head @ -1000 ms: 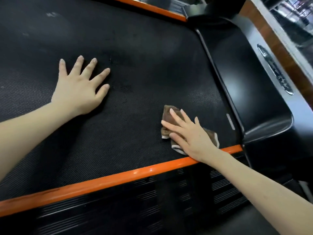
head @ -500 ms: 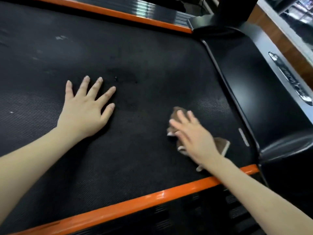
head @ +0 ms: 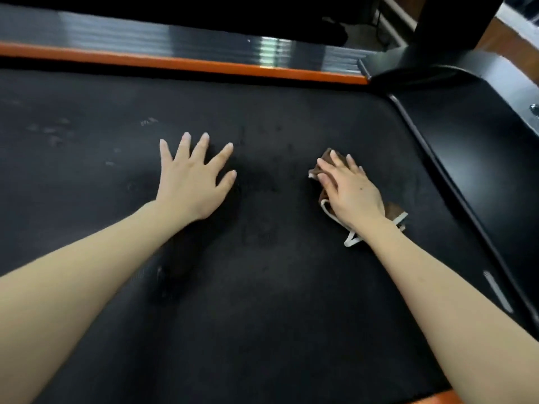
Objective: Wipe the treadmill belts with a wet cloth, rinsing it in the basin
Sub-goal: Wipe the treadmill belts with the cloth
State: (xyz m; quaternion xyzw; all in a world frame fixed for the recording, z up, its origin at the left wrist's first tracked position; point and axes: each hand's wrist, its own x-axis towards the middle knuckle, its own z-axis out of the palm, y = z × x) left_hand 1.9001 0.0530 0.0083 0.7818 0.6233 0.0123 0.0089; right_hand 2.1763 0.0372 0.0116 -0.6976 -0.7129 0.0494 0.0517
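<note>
Belt [head: 277, 272]: L hand [head: 192, 182] flat, fingers spread; R hand [head: 350, 193] flat, pressing cloth [head: 393, 209].

**Cloth pushed up the belt**

Your right hand [head: 350, 193] has slid the brown cloth [head: 393, 210] across the belt [head: 262, 287] toward the far orange rail [head: 186, 63]. A second ago it lay at the belt edge farthest from that rail; now it sits about midway. The cloth has also drawn out, and its white-hemmed tail now trails behind your wrist. Your view has swung up toward the far orange rail, which now runs across the top.
</note>
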